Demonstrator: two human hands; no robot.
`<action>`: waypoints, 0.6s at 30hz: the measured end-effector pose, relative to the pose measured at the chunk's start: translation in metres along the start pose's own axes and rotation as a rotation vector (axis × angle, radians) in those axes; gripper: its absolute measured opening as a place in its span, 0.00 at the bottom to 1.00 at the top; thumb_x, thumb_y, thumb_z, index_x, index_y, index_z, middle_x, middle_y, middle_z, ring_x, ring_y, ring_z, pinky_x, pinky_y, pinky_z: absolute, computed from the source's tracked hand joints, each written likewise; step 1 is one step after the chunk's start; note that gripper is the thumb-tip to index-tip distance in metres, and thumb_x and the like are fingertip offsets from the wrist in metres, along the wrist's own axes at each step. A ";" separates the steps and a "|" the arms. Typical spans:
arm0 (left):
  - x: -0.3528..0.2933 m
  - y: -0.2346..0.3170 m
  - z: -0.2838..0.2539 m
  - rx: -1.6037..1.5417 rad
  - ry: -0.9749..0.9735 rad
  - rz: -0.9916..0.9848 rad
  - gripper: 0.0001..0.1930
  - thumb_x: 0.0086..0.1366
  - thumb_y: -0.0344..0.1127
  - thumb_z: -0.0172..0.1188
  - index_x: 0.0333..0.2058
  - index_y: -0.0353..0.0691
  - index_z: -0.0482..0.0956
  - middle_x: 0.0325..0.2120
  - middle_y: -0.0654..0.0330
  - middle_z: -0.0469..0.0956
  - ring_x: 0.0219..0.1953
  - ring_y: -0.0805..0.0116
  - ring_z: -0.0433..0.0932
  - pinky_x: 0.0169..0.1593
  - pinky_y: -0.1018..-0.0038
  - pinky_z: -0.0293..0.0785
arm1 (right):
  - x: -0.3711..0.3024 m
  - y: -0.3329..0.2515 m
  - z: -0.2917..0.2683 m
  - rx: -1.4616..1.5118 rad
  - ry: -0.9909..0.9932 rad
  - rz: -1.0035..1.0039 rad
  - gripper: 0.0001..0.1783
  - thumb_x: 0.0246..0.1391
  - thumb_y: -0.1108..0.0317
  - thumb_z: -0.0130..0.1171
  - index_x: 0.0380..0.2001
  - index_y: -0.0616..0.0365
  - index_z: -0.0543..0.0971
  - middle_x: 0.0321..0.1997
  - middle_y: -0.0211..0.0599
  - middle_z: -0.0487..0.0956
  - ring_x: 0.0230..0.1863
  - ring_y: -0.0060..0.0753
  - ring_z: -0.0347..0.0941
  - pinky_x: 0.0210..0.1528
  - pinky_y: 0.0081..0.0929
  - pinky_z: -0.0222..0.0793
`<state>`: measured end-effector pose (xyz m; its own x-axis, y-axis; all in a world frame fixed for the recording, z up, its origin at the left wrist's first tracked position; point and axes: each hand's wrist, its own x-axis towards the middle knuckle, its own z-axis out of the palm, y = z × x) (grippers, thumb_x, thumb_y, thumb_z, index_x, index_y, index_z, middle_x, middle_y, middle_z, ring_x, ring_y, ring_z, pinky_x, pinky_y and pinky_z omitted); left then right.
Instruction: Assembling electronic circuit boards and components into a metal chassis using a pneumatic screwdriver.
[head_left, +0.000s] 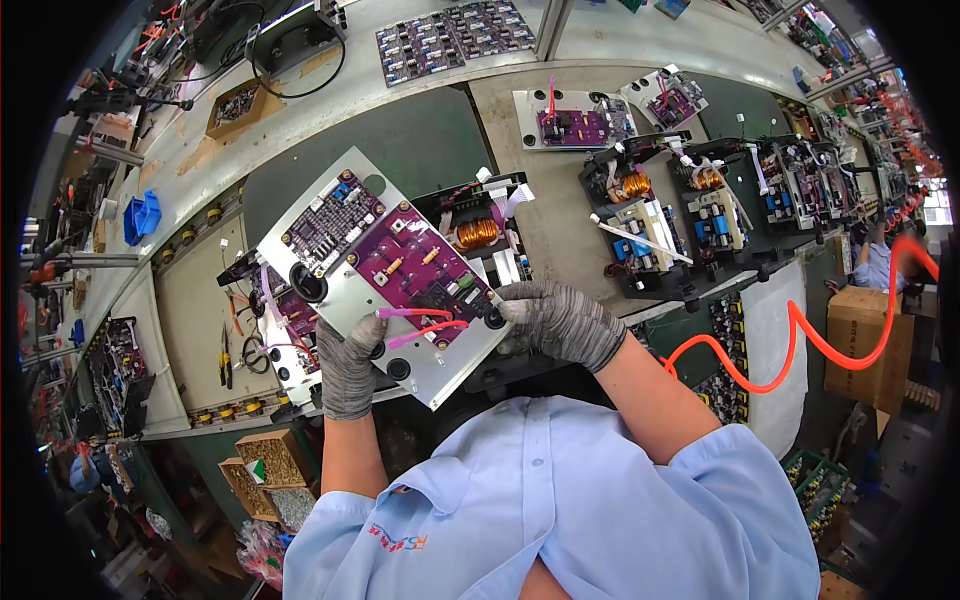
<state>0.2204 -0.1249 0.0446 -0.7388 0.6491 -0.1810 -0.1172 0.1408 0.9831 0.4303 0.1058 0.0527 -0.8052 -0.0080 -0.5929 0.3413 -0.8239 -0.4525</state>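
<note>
Between my two gloved hands is a silver metal plate (328,220), tilted, with two purple circuit boards mounted on it. The larger purple circuit board (415,262) carries pink and red wires (425,325) at its lower end. My left hand (349,365) is closed on the plate's lower left edge, and my right hand (562,322) pinches its lower right corner. Behind the plate stands a black chassis with a copper coil (476,235) and white connectors, partly hidden. Another plate with a purple board (290,318) lies to the left, partly covered by the held one.
Several black chassis units with copper coils (630,186) line the bench to the right. Two plates with purple boards (575,122) lie at the back. Pliers (226,358) rest at the left, near a blue bin (142,217). An orange coiled hose (790,345) hangs at the right.
</note>
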 end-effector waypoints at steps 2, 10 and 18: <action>0.000 0.004 0.003 -0.077 0.037 -0.019 0.24 0.58 0.44 0.73 0.46 0.35 0.77 0.37 0.57 0.81 0.36 0.63 0.81 0.43 0.69 0.81 | 0.002 0.000 -0.001 0.017 0.001 0.015 0.22 0.57 0.66 0.66 0.53 0.61 0.76 0.47 0.38 0.81 0.43 0.34 0.81 0.46 0.33 0.82; -0.002 0.025 0.012 -0.168 0.055 -0.096 0.30 0.50 0.46 0.75 0.48 0.37 0.76 0.36 0.62 0.80 0.36 0.71 0.78 0.40 0.73 0.75 | 0.002 -0.005 0.000 -0.027 0.022 0.006 0.22 0.56 0.66 0.66 0.52 0.61 0.76 0.47 0.38 0.81 0.44 0.32 0.80 0.46 0.30 0.81; 0.025 -0.021 -0.013 0.323 -0.026 0.179 0.32 0.58 0.63 0.66 0.44 0.38 0.77 0.30 0.61 0.81 0.29 0.68 0.80 0.33 0.71 0.79 | 0.009 -0.003 -0.009 -0.155 -0.005 -0.159 0.21 0.55 0.66 0.67 0.50 0.64 0.78 0.43 0.38 0.82 0.45 0.30 0.80 0.48 0.28 0.78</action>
<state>0.1961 -0.1215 0.0203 -0.7113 0.7028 -0.0116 0.2308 0.2491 0.9406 0.4263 0.1129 0.0428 -0.8572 0.1117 -0.5027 0.2800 -0.7183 -0.6370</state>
